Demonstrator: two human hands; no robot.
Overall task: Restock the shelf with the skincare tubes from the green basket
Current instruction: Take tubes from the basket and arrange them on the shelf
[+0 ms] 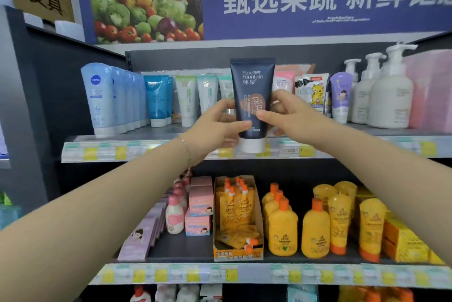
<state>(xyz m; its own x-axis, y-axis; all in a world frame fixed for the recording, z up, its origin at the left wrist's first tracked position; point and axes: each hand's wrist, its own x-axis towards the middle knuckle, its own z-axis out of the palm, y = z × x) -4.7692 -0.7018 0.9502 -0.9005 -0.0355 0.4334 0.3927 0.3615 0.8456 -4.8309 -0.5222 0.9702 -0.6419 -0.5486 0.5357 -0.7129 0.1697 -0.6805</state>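
While both arms were stretched toward the upper shelf [168, 130], the left hand [215, 128] and the right hand [286, 115] each pinched one side of the navy Pure Fountain tube [252, 91]. The tube stood upright, its white cap down over the shelf's front price strip [117, 151]. Behind it a gap lay between the pale green tubes [187, 98] and a pink tube [283, 81]. Whether the cap touched the edge was unclear.

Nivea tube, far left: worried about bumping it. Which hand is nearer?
Left. The left hand grips the dark tube to the right of the Nivea tube; the right hand pinches that tube's far side, farther away.
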